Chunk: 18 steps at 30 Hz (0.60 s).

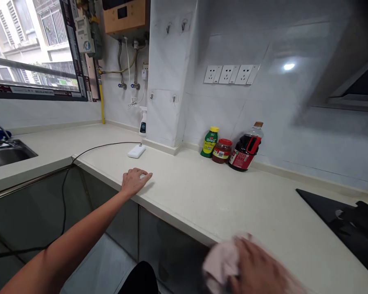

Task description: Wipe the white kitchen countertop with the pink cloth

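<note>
My left hand [135,181] rests on the white countertop [184,192] near its front edge, fingers curled. A small white object [142,177] shows between its thumb and fingers; its kind is mostly hidden. At the lower right, my right hand [257,267] is blurred by motion and grips a pale pink cloth [222,263] at the counter's front edge. Just beyond my left hand lies a white power bank [137,151] with a black cable [93,150] running from it over the edge.
Against the wall stand a green bottle with a yellow cap [209,142], a red-lidded jar [222,151] and a large dark sauce bottle [245,149]. A black cooktop [340,220] is on the right. A spray bottle [143,121] and a sink [12,153] are on the left.
</note>
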### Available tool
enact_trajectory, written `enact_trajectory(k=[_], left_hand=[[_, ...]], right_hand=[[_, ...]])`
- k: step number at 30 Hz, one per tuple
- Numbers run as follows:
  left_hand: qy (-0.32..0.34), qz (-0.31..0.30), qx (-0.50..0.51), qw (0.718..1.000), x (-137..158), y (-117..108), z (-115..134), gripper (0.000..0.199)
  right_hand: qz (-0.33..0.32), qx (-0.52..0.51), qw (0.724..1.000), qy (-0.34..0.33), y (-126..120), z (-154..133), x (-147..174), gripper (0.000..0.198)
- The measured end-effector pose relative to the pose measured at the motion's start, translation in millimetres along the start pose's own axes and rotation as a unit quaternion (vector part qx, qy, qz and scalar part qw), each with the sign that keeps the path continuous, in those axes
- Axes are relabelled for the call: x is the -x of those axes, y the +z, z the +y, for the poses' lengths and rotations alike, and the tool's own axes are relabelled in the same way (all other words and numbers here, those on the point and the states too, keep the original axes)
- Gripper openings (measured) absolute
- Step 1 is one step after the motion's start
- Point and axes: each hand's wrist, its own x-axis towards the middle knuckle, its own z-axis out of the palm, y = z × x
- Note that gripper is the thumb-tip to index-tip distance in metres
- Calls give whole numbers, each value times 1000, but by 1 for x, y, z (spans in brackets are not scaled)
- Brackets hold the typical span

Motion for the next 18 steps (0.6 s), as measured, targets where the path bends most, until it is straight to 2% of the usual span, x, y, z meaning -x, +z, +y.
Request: enact_trajectory(k=[2, 5, 7, 9, 11, 13, 15, 18], left_hand=[[-1, 4, -4, 1000, 1, 0, 0, 47], [-11, 12, -13, 1000, 1, 2, -2, 46], [-19, 19, -18, 999, 0, 3, -4, 46], [-24, 24, -17, 999, -1, 3, -4, 47], [-29, 24, -17, 999, -2, 3, -5, 47], [-32, 24, -23, 999, -2, 3, -5, 47], [-32, 24, -31, 999, -2, 3, -6, 47], [-26, 21, -39, 999, -1, 3, -10, 46]], right_hand=[[1, -47, 999, 15, 14, -73, -46, 66], [-14, -101, 995, -25, 40, -172, -114, 43], [-20, -109, 992, -64, 57, -221, -151, 38], [-23, -114, 989, -91, 68, -251, -175, 37], [-20, -124, 986, -111, 71, -262, -184, 37], [-10, -139, 982, -123, 66, -254, -179, 37], [5, -155, 981, -118, 55, -230, -162, 36], [32, -164, 983, -76, 33, -174, -124, 38]])
